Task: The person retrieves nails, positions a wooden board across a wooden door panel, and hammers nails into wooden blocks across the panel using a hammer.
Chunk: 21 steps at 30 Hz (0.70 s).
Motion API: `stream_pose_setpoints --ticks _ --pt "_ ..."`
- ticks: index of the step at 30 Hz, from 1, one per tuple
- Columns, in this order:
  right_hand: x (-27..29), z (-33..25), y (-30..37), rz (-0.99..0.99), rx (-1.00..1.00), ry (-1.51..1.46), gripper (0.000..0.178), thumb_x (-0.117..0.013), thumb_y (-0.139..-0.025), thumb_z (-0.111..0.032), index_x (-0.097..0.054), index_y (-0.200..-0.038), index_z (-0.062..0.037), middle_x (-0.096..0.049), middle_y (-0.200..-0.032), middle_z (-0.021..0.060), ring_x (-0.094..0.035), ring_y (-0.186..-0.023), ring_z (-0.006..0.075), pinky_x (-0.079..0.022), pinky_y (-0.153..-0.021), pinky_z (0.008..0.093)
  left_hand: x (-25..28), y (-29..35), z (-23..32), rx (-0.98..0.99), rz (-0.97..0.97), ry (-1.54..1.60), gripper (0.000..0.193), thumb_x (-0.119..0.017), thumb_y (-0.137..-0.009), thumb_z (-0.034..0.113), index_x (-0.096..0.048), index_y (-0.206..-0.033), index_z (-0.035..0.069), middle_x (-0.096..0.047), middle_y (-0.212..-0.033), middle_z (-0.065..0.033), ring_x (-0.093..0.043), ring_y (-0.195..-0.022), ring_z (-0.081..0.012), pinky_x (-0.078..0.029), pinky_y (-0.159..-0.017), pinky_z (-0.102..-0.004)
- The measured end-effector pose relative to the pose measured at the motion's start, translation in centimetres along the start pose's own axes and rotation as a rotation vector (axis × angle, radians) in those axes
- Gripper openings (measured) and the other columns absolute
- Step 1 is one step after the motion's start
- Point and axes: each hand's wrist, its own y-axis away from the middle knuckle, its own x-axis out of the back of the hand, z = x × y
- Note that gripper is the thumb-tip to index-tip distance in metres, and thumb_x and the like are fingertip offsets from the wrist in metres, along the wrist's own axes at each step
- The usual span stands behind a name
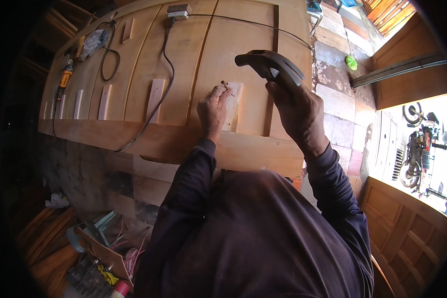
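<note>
- Lg. light-brown wooden panelled slab [256, 35]: lies flat in front of wearer, w/ thin black cable [173, 70] across it, L of L hand.
- R hand [303, 116]: fingers wrapped tight round black metal claw hammer [268, 63], raised above slab, apart from nail.
- L hand [212, 110]: thumb + fingers pinched close on thin, dark-headed metal nail [225, 84].
- Pale flat wooden block [232, 115]: on slab, just R of L hand.
- Nail: tilted, nr block's far end; tip contact can't tell.
</note>
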Motion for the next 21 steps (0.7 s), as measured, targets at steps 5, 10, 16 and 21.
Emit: stream_pose_setpoints --ticks 5,10,16,21 --pt "0.1 0.1 0.0 -0.016 0.028 0.005 0.034 -0.08 -0.098 -0.016 -0.067 -0.128 -0.0064 -0.074 -0.092 0.0155 -0.074 -0.073 0.0359 -0.057 -0.061 0.0423 0.0 -0.1 0.1 -0.101 -0.007 -0.077 0.01 -0.077 -0.098 0.015 -0.076 -0.102 0.005 -0.08 -0.098 -0.0127 -0.077 -0.088 -0.0326 -0.06 -0.076 -0.04" --pt "-0.2 0.2 0.0 -0.002 0.016 -0.039 0.037 -0.08 -0.098 -0.016 -0.067 -0.132 -0.0074 -0.075 -0.094 0.0159 -0.075 -0.075 0.0346 -0.058 -0.061 0.0416 0.0 -0.1 0.3 -0.095 0.01 -0.087 0.009 -0.078 -0.096 0.015 -0.077 -0.1 0.007 -0.08 -0.099 -0.0123 -0.078 -0.09 -0.0318 -0.061 -0.077 -0.0404" --pt "-1.3 -0.3 0.4 -0.016 0.035 -0.069 0.04 -0.079 -0.098 -0.017 -0.066 -0.135 -0.0087 -0.076 -0.097 0.017 -0.076 -0.078 0.0355 -0.06 -0.063 0.0422 -0.1 0.3 0.4 -0.15 -0.005 -0.214 0.009 -0.08 -0.094 0.014 -0.079 -0.101 0.01 -0.081 -0.099 -0.0119 -0.078 -0.09 -0.0311 -0.062 -0.077 -0.0406" --pt "-2.7 2.0 0.9 -0.278 0.092 0.15 0.036 -0.075 -0.1 -0.021 -0.064 -0.133 -0.0119 -0.071 -0.088 0.0105 -0.072 -0.072 0.0322 -0.057 -0.057 0.0431 -0.2 0.1 0.5 -0.229 0.031 -0.15 0.008 -0.08 -0.094 0.014 -0.08 -0.101 0.011 -0.08 -0.097 -0.0129 -0.078 -0.087 -0.0321 -0.062 -0.075 -0.0416"
